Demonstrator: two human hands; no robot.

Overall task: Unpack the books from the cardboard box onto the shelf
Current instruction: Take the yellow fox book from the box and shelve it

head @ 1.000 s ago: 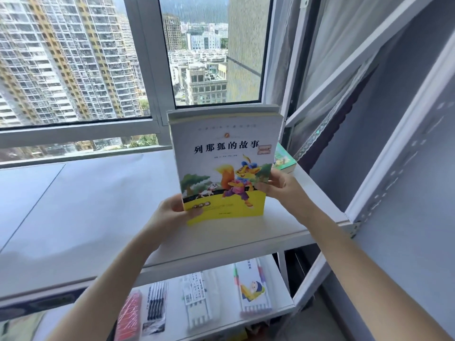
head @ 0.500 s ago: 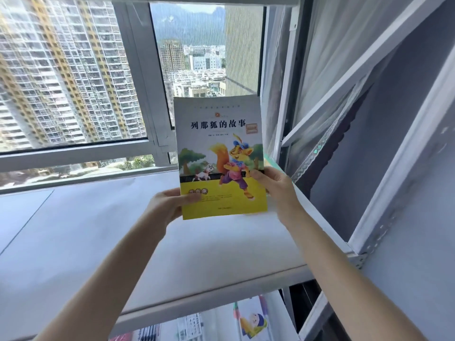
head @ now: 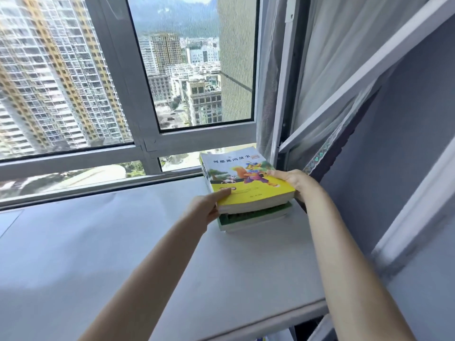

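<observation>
Both bare forearms extend forward and up from the lower frame edge, converging toward the far right. Left hand: thumb laid flat on top, remaining fingers curled underneath, closed in a pinch. Right hand: fingers wrapped over the far side, wrist bent, closed in a grip.

Green book mostly hidden under yellow book

Window fills upper left of frame, high-rise buildings beyond. Sheer curtain hangs at upper right.
</observation>
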